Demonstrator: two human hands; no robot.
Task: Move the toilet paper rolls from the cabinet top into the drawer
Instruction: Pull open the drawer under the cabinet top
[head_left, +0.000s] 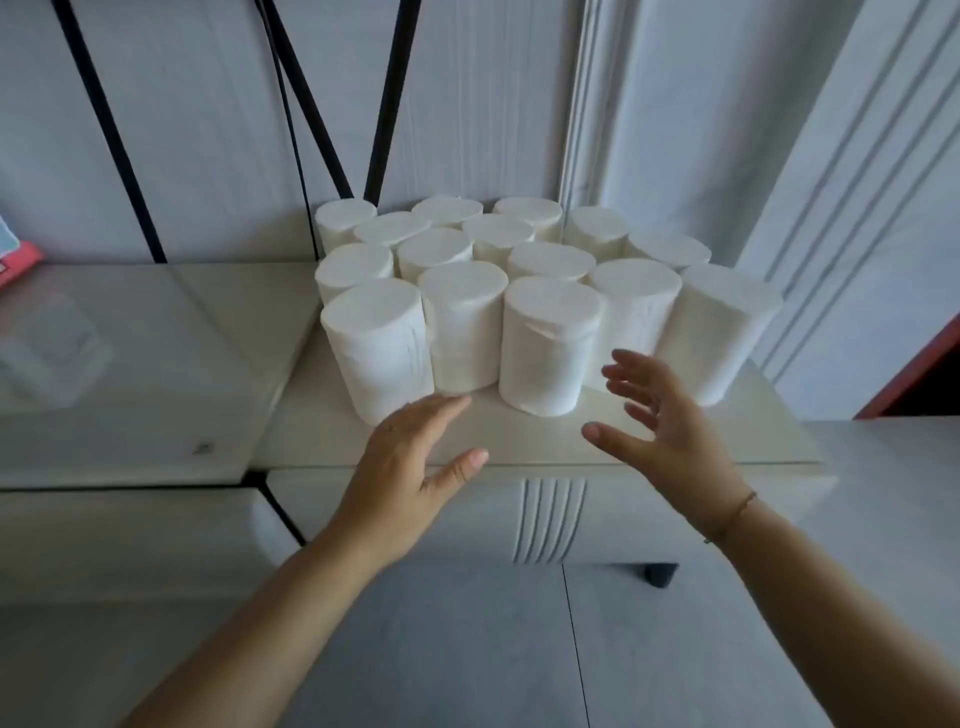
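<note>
Several white toilet paper rolls stand upright in a tight cluster on the pale cabinet top. My left hand hovers open over the front edge, fingertips close to the front-left roll. Open with spread fingers, my right hand is just right of the front-middle roll and touches nothing. The drawer front, with a ribbed carved panel, sits shut under the cabinet top.
A glass-topped surface adjoins the cabinet on the left, with a red-edged object at its far left. Black metal bars and a white panelled wall stand behind the rolls. A dark cabinet foot rests on the grey floor.
</note>
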